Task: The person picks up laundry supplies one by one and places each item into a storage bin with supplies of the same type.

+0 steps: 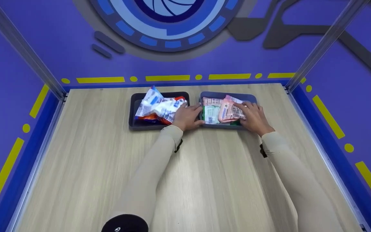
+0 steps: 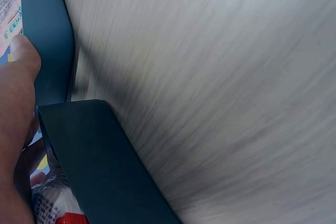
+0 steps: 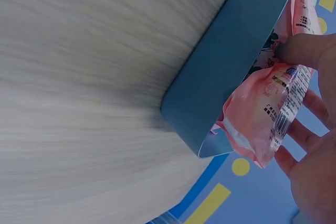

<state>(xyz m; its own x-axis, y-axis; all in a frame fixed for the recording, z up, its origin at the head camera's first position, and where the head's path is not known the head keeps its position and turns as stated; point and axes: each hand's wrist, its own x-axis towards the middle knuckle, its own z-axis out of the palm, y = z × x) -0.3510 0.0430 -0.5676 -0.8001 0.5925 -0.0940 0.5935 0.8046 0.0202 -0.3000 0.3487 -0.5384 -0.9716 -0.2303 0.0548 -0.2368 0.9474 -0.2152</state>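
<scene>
My right hand (image 1: 255, 118) pinches a pink printed packet (image 1: 228, 110) over the right tray. In the right wrist view, the thumb (image 3: 302, 48) presses one face of that pink packet and the other fingers spread along its far side. Beneath it, the grey-blue right tray (image 1: 229, 126) holds a pale green packet (image 1: 211, 113) and another pink one (image 1: 210, 101). My left hand (image 1: 188, 116) rests where the two trays meet, its thumb (image 2: 26, 53) against the right tray's rim. Its other fingers are partly hidden behind the left tray's wall in the left wrist view.
The dark left tray (image 1: 151, 127) holds crumpled white, blue and red snack bags (image 1: 159, 106), one standing above its rim. Both trays sit near the back of a wood-grain table (image 1: 185, 180). Purple-blue panels (image 1: 179, 66) enclose the back and sides.
</scene>
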